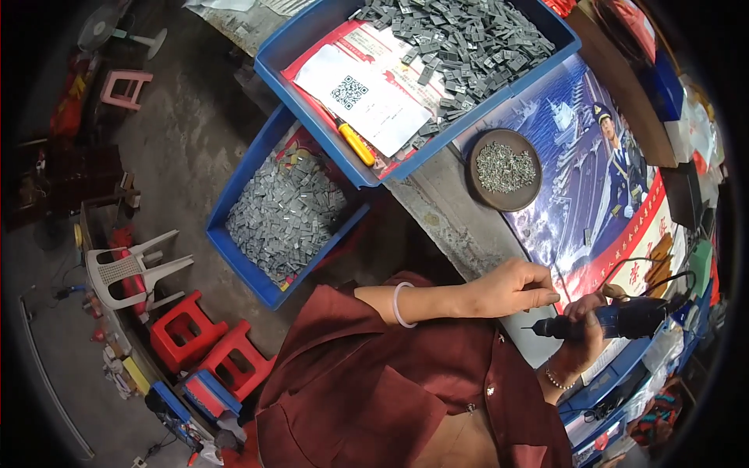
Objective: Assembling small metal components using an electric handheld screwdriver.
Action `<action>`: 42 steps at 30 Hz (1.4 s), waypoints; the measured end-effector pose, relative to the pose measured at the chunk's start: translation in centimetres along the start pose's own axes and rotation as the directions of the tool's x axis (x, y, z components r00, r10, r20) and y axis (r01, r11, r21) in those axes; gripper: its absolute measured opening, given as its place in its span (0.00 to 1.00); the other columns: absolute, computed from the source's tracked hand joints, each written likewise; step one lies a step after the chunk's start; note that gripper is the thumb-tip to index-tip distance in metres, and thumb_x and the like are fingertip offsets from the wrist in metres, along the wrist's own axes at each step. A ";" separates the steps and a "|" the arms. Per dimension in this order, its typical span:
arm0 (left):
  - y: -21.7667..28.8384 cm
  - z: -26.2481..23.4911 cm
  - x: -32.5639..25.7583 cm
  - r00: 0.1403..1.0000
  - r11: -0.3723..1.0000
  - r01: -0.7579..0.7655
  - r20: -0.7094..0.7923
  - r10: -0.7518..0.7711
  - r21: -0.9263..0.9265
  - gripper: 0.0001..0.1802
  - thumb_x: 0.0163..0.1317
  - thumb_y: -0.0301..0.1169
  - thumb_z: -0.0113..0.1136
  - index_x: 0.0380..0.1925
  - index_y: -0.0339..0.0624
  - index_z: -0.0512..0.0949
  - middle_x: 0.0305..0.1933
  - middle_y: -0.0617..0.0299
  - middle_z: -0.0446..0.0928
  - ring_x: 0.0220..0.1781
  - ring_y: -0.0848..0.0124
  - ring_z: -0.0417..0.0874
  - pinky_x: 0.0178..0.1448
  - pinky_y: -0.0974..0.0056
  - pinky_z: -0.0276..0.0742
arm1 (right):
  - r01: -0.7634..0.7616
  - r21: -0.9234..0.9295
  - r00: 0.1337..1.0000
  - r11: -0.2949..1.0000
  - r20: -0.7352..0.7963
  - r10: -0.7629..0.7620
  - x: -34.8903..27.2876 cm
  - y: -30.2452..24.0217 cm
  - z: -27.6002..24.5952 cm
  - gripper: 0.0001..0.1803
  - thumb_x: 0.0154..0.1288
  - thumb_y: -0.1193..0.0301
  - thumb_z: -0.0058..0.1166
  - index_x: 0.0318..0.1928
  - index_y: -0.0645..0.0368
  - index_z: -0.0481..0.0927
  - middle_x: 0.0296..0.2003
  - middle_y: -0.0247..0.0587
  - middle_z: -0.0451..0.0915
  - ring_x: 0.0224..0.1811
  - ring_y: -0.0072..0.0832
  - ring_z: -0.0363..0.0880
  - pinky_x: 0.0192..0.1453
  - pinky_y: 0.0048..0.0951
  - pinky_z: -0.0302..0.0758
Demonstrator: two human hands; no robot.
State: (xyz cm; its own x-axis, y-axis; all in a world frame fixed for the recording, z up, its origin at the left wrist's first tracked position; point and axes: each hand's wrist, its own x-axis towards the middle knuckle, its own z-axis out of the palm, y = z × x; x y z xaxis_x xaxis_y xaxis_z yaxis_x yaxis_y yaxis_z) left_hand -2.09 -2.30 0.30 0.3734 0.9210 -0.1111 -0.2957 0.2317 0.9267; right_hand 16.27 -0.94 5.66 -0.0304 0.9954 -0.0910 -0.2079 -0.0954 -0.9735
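Observation:
My right hand is wrapped round a dark electric screwdriver, its thin bit pointing left. Close to the bit is my left hand, thumb and fingers pinched together. Anything small between those fingertips cannot be made out. Beyond my hands stands a round brown bowl full of small silvery screws. At the far edge sits a large blue tray with many small dark grey rectangular parts, white paper and a yellow-handled screwdriver.
Lower to the left, another blue tray holds many light grey pieces. A printed poster covers the worktop. Red stools and a white plastic chair stand on the left. A dark cable trails from the electric screwdriver.

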 end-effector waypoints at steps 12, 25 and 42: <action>-0.2 0.9 0.2 0.994 0.968 0.106 0.035 -0.101 -0.228 0.13 0.68 0.36 0.54 0.28 0.37 0.74 0.26 0.69 0.72 0.27 0.82 0.72 0.33 0.74 0.70 | 0.366 0.209 0.930 0.907 -0.122 -0.347 -1.3 -1.5 -1.2 0.27 0.57 0.72 0.56 0.57 0.58 0.62 0.27 0.35 0.68 0.26 0.23 0.67 0.33 0.26 0.66; -0.9 2.2 0.4 0.952 0.819 0.271 0.013 -0.307 -0.506 0.16 0.69 0.42 0.51 0.29 0.42 0.73 0.26 0.69 0.72 0.25 0.81 0.72 0.32 0.75 0.69 | 0.691 0.141 0.723 0.709 -0.155 -0.673 -2.6 -2.4 -0.6 0.30 0.59 0.64 0.57 0.61 0.53 0.63 0.29 0.31 0.66 0.26 0.21 0.65 0.33 0.25 0.62; -1.2 3.1 0.8 0.916 0.655 0.335 0.072 -0.394 -0.677 0.15 0.70 0.40 0.51 0.30 0.39 0.72 0.26 0.64 0.69 0.27 0.76 0.69 0.32 0.71 0.68 | 0.699 0.218 0.656 0.681 0.184 -0.732 -1.3 -3.6 -0.8 0.27 0.60 0.66 0.63 0.53 0.49 0.60 0.27 0.33 0.74 0.25 0.25 0.76 0.33 0.28 0.75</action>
State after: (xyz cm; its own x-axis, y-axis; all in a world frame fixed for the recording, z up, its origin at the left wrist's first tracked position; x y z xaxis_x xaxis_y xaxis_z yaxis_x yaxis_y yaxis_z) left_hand 1.29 -2.77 0.19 0.5223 0.7299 -0.4409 -0.6642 0.6725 0.3266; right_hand 17.79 -1.93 9.12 -0.0473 0.7211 0.6912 -0.3765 0.6281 -0.6810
